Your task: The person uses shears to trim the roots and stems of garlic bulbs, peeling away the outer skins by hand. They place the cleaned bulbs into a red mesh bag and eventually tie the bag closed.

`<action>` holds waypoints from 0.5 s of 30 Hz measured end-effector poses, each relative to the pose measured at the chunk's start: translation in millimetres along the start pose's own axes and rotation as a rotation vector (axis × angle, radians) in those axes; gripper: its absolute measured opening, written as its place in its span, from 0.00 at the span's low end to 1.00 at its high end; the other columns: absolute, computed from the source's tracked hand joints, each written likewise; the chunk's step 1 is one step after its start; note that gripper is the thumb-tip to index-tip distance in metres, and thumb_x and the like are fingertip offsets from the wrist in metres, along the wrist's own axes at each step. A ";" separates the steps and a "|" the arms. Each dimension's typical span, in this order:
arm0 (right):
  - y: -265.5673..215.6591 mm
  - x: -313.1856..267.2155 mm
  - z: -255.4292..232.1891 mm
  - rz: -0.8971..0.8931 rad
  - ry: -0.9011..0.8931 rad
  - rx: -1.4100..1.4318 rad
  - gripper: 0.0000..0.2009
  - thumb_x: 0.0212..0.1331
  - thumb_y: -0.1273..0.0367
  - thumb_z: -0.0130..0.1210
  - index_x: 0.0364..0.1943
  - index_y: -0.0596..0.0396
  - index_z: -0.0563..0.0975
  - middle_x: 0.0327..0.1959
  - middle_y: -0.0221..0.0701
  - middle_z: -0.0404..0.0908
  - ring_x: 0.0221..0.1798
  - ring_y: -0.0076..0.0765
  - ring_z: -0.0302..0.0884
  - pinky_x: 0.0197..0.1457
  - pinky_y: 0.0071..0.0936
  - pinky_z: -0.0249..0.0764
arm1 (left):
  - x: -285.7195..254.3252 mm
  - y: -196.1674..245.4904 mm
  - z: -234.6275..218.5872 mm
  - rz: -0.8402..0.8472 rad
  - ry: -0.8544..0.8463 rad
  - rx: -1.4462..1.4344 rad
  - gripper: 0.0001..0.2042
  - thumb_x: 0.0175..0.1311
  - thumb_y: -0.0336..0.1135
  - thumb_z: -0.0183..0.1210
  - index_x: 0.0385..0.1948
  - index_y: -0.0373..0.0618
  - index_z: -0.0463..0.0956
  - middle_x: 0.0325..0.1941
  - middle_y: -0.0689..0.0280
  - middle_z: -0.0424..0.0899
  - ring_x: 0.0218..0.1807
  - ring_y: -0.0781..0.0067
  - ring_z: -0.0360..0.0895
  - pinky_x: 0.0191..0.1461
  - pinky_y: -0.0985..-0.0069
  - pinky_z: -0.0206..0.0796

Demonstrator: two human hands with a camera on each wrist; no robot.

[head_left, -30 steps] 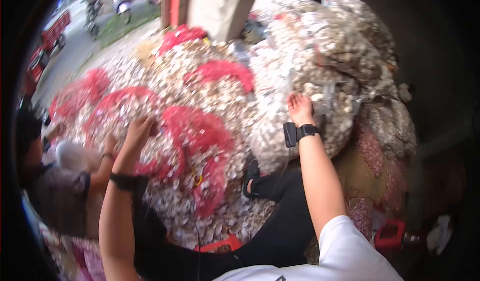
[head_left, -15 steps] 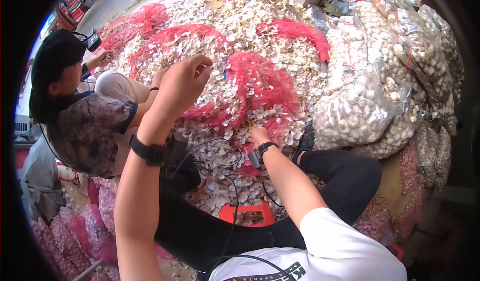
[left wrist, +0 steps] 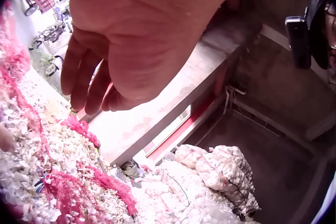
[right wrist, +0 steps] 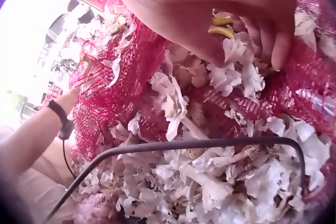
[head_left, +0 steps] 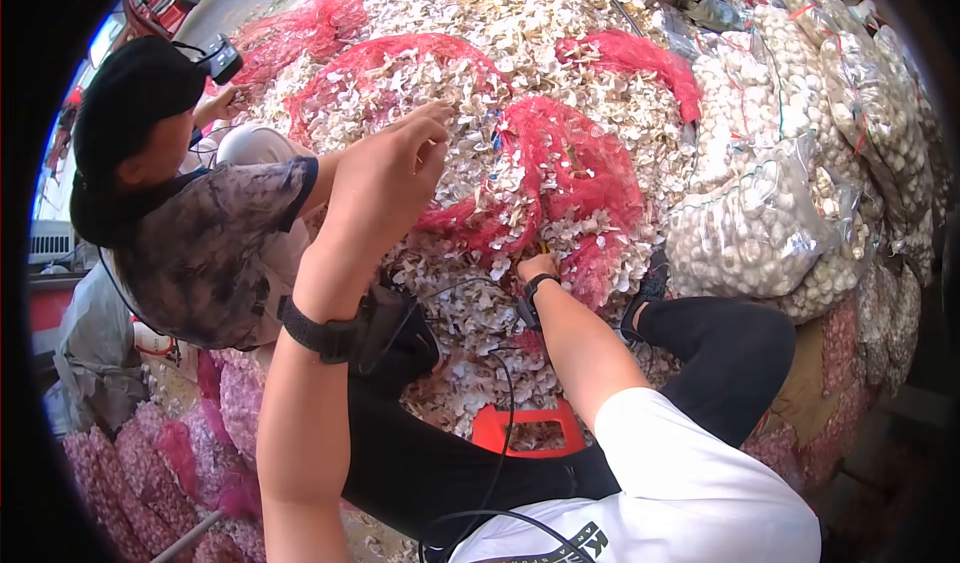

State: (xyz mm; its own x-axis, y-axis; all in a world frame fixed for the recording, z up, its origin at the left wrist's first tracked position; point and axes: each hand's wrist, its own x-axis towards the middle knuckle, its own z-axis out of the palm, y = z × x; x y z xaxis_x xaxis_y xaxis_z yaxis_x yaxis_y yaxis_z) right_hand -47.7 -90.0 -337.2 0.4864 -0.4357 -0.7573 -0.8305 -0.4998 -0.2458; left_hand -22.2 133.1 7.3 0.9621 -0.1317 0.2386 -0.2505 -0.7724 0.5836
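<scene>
My left hand [head_left: 395, 163] is raised over the pale garlic skins [head_left: 470, 293], fingers loosely bent and nothing in them. The left wrist view shows its palm side [left wrist: 142, 40] with the fingers hanging down. Lower and to the right, my right hand [head_left: 538, 266] reaches down into the skins beside a red mesh bag [head_left: 570, 163]. In the right wrist view its fingers curl over a yellow-handled tool [right wrist: 221, 31]; the tool's working end is hidden by skins and the hand. Loose papery skins [right wrist: 231, 74] hang around the fingers.
Another person [head_left: 200, 233] sits close on the left. Clear bags full of garlic bulbs [head_left: 750, 233] stand at the right. A red plastic stool edge [head_left: 530, 431] shows between my legs, and a black cable [head_left: 510, 393] runs across my lap. Pink mesh sacks [head_left: 150, 463] lie lower left.
The head view has swung down and left. My right hand came from beside the garlic bags down to the yellow-handled tool in the skins. My left hand stays raised.
</scene>
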 end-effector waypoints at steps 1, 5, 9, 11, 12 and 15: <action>0.1 -0.8 -1.3 0.010 -0.018 -0.038 0.43 0.47 0.67 0.63 0.64 0.70 0.51 0.63 0.62 0.64 0.64 0.59 0.69 0.67 0.42 0.66 | 0.3 0.1 -0.4 0.029 0.012 0.008 0.08 0.65 0.32 0.57 0.41 0.39 0.79 0.29 0.54 0.82 0.31 0.59 0.81 0.38 0.69 0.70; 15.9 -1.2 -2.3 -0.088 0.091 -0.088 0.45 0.42 0.62 0.69 0.63 0.67 0.56 0.59 0.56 0.72 0.62 0.56 0.72 0.66 0.42 0.68 | 2.5 1.9 -6.1 0.006 -0.001 0.028 0.09 0.64 0.33 0.57 0.41 0.39 0.79 0.32 0.53 0.83 0.33 0.57 0.82 0.38 0.67 0.71; 30.0 11.7 -17.7 -0.194 -0.121 -0.204 0.26 0.47 0.58 0.66 0.45 0.65 0.78 0.43 0.50 0.82 0.50 0.47 0.82 0.52 0.35 0.77 | 3.0 0.9 -3.8 -0.027 0.009 0.023 0.09 0.64 0.34 0.58 0.40 0.39 0.79 0.32 0.53 0.84 0.33 0.56 0.82 0.38 0.67 0.71; 47.5 25.1 -9.6 -0.178 -0.120 -0.161 0.23 0.50 0.54 0.62 0.38 0.65 0.81 0.34 0.45 0.85 0.38 0.43 0.85 0.41 0.32 0.78 | 3.5 1.2 -2.9 -0.029 -0.039 0.075 0.10 0.63 0.35 0.58 0.40 0.39 0.80 0.32 0.54 0.84 0.33 0.56 0.82 0.39 0.67 0.71; 45.5 12.0 -19.8 -0.212 -0.083 -0.168 0.23 0.50 0.55 0.62 0.38 0.65 0.81 0.32 0.42 0.85 0.34 0.40 0.85 0.37 0.32 0.78 | 3.9 1.7 -2.1 -0.023 -0.035 0.072 0.10 0.63 0.35 0.58 0.40 0.39 0.80 0.32 0.54 0.84 0.33 0.56 0.82 0.39 0.67 0.71; 49.9 -0.9 -36.4 -0.226 -0.135 -0.152 0.15 0.55 0.60 0.60 0.36 0.60 0.81 0.27 0.35 0.83 0.26 0.35 0.81 0.29 0.29 0.75 | 0.3 2.9 0.5 0.017 -0.041 0.083 0.11 0.63 0.37 0.58 0.40 0.39 0.80 0.33 0.55 0.84 0.34 0.57 0.82 0.39 0.68 0.71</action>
State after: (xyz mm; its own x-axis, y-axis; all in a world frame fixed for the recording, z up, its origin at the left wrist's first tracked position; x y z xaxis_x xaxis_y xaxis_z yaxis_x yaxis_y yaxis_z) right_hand -79.7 -141.8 -326.7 0.6057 -0.2025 -0.7695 -0.6503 -0.6833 -0.3321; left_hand -22.6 130.6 8.6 0.9619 -0.1694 0.2145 -0.2585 -0.8184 0.5132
